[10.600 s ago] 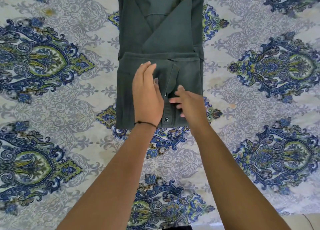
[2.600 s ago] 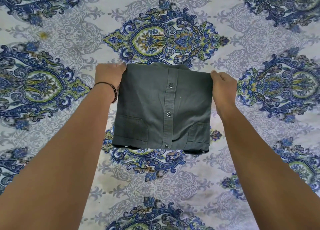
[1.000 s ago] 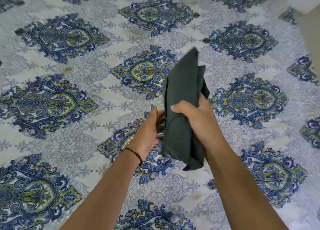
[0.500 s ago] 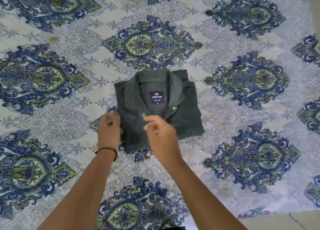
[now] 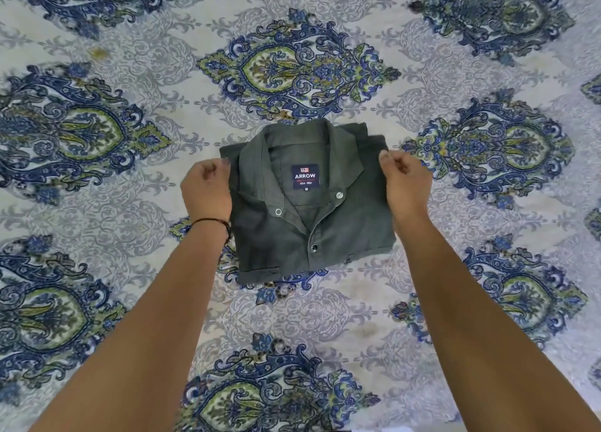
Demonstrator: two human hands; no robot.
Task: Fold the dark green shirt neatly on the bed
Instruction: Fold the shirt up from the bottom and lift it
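Two arms come up from the near edge of my feed, the left arm (image 5: 156, 317) and the right arm (image 5: 471, 317), over one sheet (image 5: 292, 327) printed with blue and green medallions. Between them lies one shirt (image 5: 276, 236), folded to a compact rectangle, flat on the sheet, front up and turned slightly askew.

One thin dark band (image 5: 211, 221) circles the left wrist, just beside the shirt's left edge. Past it, the left hand (image 5: 205, 189) sits at the shirt's left edge with its fingers curled in narrow and its thumb tip against the cloth at the shoulder. The right hand (image 5: 405, 179) sits at the shirt's right edge, fingers curled the same way, thumb tip against the cloth there. From here I cannot tell whether either hand actually pinches the fabric or only touches it.

On the shirt I count three snaps (image 5: 314, 247): one on the closed front nearest me, and two farther along at the open neck. One dark blue label (image 5: 304, 177) reading ARROW shows inside the neck. One collar (image 5: 344, 152) lies spread at the shirt's far end, and more sheet stretches beyond it.
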